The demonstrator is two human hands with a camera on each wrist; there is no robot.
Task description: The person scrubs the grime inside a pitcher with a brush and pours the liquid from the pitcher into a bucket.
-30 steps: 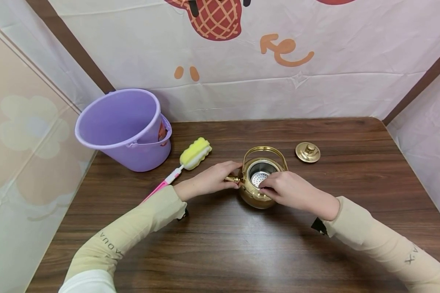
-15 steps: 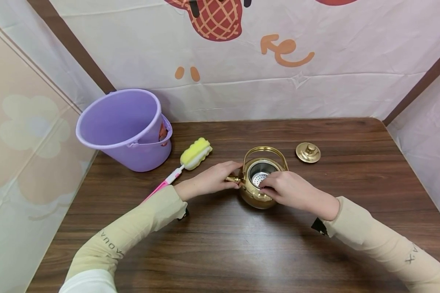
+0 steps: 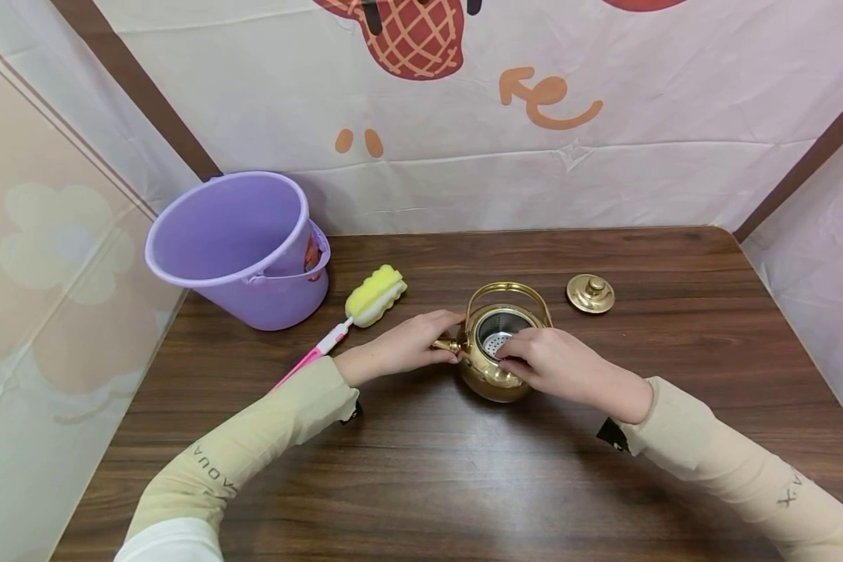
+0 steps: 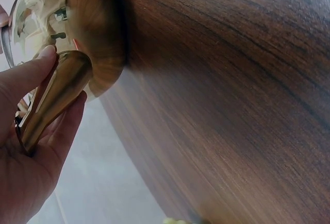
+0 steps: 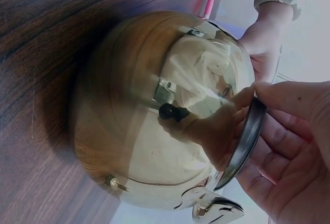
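Note:
A shiny gold teapot (image 3: pixel 492 384) stands on the table, its arched handle (image 3: pixel 506 288) raised behind the open mouth. Inside the mouth sits a steel strainer (image 3: pixel 496 342) with a perforated bottom. My left hand (image 3: pixel 421 340) holds the teapot by its spout (image 4: pixel 59 87), thumb on one side and fingers on the other. Over the near side of the mouth, my right hand (image 3: pixel 562 363) pinches the strainer's rim (image 5: pixel 246 144), with the thumb outside and the curled fingers inside. The gold lid (image 3: pixel 590 293) lies on the table behind and right of the teapot.
A purple bucket (image 3: pixel 274 303) stands at the back left. Between it and my left forearm lies a sponge brush (image 3: pixel 375 297) with a pink and white handle, partly hidden under the sleeve. A printed curtain (image 3: pixel 449 187) hangs along the table's back edge.

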